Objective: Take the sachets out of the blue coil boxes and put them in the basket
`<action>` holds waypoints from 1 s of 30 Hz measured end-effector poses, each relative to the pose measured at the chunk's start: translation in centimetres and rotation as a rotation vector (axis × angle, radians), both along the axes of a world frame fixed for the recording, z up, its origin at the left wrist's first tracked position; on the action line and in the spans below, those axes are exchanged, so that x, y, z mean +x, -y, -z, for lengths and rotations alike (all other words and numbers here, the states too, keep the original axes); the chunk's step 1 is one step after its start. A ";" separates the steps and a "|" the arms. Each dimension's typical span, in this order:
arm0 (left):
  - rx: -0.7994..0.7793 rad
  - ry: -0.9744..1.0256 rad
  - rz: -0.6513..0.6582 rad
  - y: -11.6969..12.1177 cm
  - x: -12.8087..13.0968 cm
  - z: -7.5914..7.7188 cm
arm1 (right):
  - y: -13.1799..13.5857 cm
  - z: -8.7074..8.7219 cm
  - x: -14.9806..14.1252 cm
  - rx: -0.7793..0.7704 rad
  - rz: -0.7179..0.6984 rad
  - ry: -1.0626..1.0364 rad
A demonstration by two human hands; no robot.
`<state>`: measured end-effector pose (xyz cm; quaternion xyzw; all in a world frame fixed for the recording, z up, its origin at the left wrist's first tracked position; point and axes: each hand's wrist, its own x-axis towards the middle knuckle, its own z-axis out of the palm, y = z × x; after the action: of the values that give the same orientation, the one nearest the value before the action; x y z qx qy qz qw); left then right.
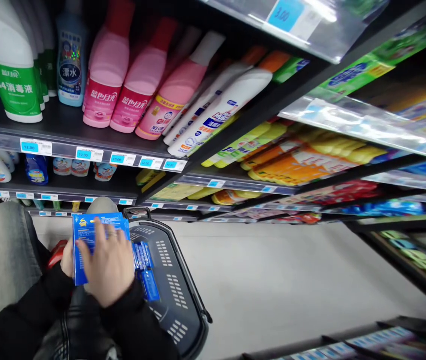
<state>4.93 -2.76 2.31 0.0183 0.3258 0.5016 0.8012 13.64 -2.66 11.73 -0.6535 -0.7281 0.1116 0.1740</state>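
My right hand (108, 265) lies across the front of a blue box (85, 230), fingers wrapped on it. Only the thumb side of my left hand (67, 260) shows at the box's left edge, gripping it from behind. Both sleeves are black. The box is held over a dark plastic shopping basket (177, 290) that stands on the floor and holds several more blue boxes (147, 272). My knees in grey trousers (3, 255) are bent at the left.
Store shelves run from the left to the far right. Pink bottles (123, 80), white and green bottles (14, 65) and white bottles (216, 110) stand above blue price tags (85, 154). Yellow and orange packs (295, 160) fill lower shelves. Grey floor (291, 280) spreads to the right.
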 end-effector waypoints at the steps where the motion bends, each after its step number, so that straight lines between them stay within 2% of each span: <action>1: -0.010 0.026 -0.005 0.0 -0.1 0.3 | -0.3 0.1 1.6 0.038 0.068 -0.022; 2: -0.017 0.050 -0.004 0.0 -0.3 0.6 | -0.7 0.5 3.2 0.045 0.157 -0.060; 4: -0.031 0.083 0.023 0.0 -0.6 1.0 | -1.3 2.3 5.9 -0.069 0.274 -0.232; 5: -0.035 0.082 0.041 -0.1 -0.8 1.2 | -1.4 3.4 7.0 -0.168 0.264 -0.370; 7: -0.028 0.043 0.053 -0.3 -0.9 1.3 | -1.3 5.4 8.5 -0.332 0.154 -0.668; 9: -0.005 -0.014 0.029 -0.5 -0.7 1.2 | -0.9 6.7 9.0 -0.372 0.070 -0.881; 11: 0.022 -0.075 -0.002 -0.6 -0.6 1.0 | -0.2 7.0 8.9 -0.349 0.069 -0.974; 14: 0.085 -0.200 -0.039 -0.5 -0.9 0.7 | 0.4 7.1 8.4 -0.317 0.112 -0.996; 17: 0.101 -0.327 -0.013 -0.5 -1.7 0.6 | 0.1 8.0 8.6 -0.302 0.172 -1.058; 19: 0.033 -0.339 0.027 -0.7 -2.2 0.4 | -0.6 9.0 9.3 -0.354 0.270 -1.111; 21: -0.067 -0.309 0.043 -0.9 -2.5 0.3 | -1.5 9.9 10.1 -0.445 0.334 -1.073; 23: -0.167 -0.268 0.042 -1.2 -2.7 0.2 | -2.2 10.4 10.5 -0.501 0.295 -0.995; 26: -0.271 -0.193 0.033 -1.5 -2.9 0.3 | -2.6 10.2 10.4 -0.474 0.188 -0.945; 30: -0.295 -0.126 -0.048 -1.6 -3.4 0.2 | -2.2 9.1 9.8 -0.360 0.220 -0.856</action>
<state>1.56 -1.11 2.06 -0.0761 0.4459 0.4652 0.7609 23.44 -0.50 2.65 -0.6419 -0.4864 0.4760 0.3533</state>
